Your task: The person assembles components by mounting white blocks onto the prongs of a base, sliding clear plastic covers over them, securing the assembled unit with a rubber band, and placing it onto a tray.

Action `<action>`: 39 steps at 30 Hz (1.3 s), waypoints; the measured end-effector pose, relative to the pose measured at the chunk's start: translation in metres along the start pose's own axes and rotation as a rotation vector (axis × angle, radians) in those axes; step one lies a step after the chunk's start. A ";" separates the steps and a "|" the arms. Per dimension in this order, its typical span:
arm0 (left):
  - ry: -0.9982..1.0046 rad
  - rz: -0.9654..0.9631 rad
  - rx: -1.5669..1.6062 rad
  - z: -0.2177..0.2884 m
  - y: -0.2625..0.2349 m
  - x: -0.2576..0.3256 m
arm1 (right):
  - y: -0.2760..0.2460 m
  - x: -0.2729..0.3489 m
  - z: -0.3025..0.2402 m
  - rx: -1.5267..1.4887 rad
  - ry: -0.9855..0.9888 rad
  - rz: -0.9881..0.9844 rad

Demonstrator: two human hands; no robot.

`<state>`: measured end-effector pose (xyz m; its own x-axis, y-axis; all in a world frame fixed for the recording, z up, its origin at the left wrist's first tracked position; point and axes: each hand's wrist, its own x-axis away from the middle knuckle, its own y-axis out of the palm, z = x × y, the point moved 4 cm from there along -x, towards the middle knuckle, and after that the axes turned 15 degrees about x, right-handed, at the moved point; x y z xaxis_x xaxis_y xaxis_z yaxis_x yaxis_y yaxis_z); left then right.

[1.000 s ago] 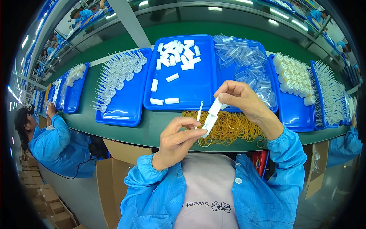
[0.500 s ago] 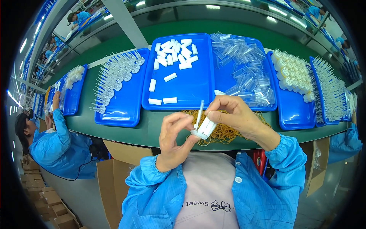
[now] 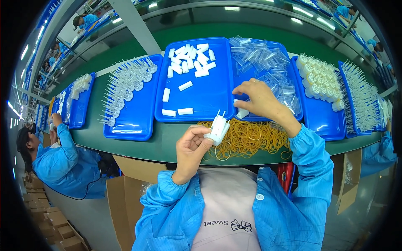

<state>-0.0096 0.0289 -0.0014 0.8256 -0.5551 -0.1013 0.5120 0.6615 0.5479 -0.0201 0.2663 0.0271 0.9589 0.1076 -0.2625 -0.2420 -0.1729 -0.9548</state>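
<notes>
My left hand (image 3: 191, 149) pinches a white plastic part (image 3: 219, 129) with a round base and upright blocks, from which two thin prongs stick up. My right hand (image 3: 256, 98) hovers over the near left corner of the tray of clear pieces, thumb and forefinger apart. Just under its fingers a small white piece (image 3: 242, 112) rests by the tray edge; whether the thumb touches it is hard to see. Below both hands a heap of yellow rubber bands (image 3: 251, 140) covers part of the green table.
A blue tray (image 3: 197, 98) ahead holds white blocks; beside it lie clear plastic pieces (image 3: 268, 58). Trays of pronged white parts (image 3: 130, 83) stand left, round white parts (image 3: 320, 79) right. An open cardboard box (image 3: 125, 201) sits below the table. A co-worker (image 3: 63, 154) works at left.
My right hand has left the white part and moved up and right to the tray corner. The part stays in my left hand, where both prongs now stand among the blocks.
</notes>
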 end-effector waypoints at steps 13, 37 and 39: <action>0.072 0.001 -0.046 -0.001 -0.003 -0.002 | 0.020 -0.008 0.001 -0.120 0.123 -0.303; 0.319 -0.114 -0.506 0.018 0.013 -0.005 | -0.013 -0.002 -0.010 -1.119 0.353 -0.135; 0.394 -0.169 -0.644 0.024 0.021 -0.006 | -0.008 -0.002 -0.007 -1.069 0.353 -0.143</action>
<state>-0.0093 0.0337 0.0310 0.6856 -0.5344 -0.4943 0.5763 0.8133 -0.0799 -0.0191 0.2604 0.0368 0.9967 -0.0591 0.0552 -0.0384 -0.9467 -0.3198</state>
